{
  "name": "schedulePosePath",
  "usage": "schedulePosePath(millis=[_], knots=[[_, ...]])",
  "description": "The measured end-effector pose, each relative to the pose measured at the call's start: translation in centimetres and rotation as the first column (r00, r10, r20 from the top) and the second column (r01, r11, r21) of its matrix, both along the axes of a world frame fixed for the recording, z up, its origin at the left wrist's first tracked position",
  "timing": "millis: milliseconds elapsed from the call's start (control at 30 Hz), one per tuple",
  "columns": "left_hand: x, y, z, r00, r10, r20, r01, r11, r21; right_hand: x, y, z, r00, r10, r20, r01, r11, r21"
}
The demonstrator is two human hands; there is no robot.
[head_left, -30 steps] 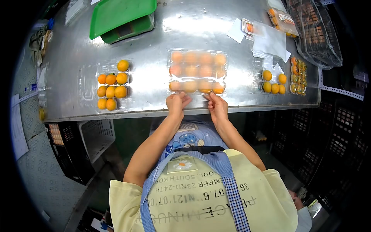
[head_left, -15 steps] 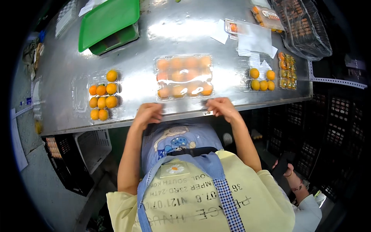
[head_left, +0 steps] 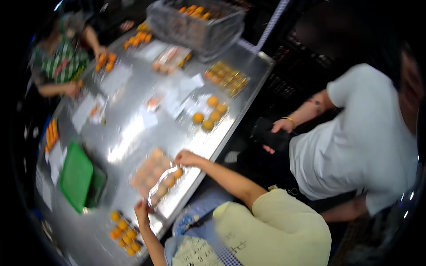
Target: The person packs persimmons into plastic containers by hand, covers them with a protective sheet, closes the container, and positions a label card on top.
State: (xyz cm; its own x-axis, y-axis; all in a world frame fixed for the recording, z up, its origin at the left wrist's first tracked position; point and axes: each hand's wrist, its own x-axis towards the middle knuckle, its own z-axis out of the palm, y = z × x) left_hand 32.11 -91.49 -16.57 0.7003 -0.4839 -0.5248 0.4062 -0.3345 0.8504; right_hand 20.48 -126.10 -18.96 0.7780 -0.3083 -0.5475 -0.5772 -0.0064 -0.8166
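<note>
A shut clear plastic fruit box [head_left: 153, 174] filled with rows of small orange fruit lies flat on the metal table near its front edge. My left hand [head_left: 142, 213] has its fingers closed at the box's near left corner. At the near right corner, my right hand [head_left: 187, 158] is closed with its fingertips on the plastic rim. Motion blurs the exact finger contact. Left of the box, several loose-looking oranges [head_left: 125, 233] sit in an open clear tray. More oranges [head_left: 213, 113] rest in another clear tray on the right.
A green tray [head_left: 76, 177] leans over a container. Packed fruit boxes [head_left: 227, 78], papers [head_left: 173, 99] and a plastic-lined crate [head_left: 195, 27] occupy the far right. Across the table a co-worker [head_left: 64, 62] handles oranges. Another person [head_left: 350, 128] stands close on my right, holding a dark object.
The view has swung right, bringing both people more into sight. My hands have moved from just before the table edge onto the near corners of the fruit box.
</note>
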Motion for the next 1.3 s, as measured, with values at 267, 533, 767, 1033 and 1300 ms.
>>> schedulePosePath(millis=[267, 533, 767, 1033, 1300], knots=[[0.9, -2.0, 0.2, 0.990, 0.046, -0.135, -0.041, 0.998, 0.040, -1.0, 0.2, 2.2, 0.994, 0.063, -0.087, -0.056, 0.996, 0.074], [0.7, -1.9, -1.3, 0.997, 0.045, -0.064, -0.042, 0.998, 0.049, -0.8, 0.1, -0.1, 0.981, 0.120, -0.151, -0.132, 0.989, -0.067], [1.0, -1.9, -6.0, 0.991, -0.001, 0.132, -0.029, 0.974, 0.226, -2.2, 0.2, 0.1, 0.997, 0.054, -0.063, -0.068, 0.967, -0.246], [-2.1, -2.3, -0.6, 0.963, 0.257, -0.084, -0.249, 0.964, 0.099, -2.4, -0.2, 2.5, 0.999, 0.022, -0.048, -0.017, 0.995, 0.100], [-4.0, -3.0, -1.8, 0.896, 0.426, -0.125, -0.433, 0.901, -0.034, -1.5, 2.3, 5.3, 0.998, -0.004, 0.058, 0.002, 0.999, 0.034]])
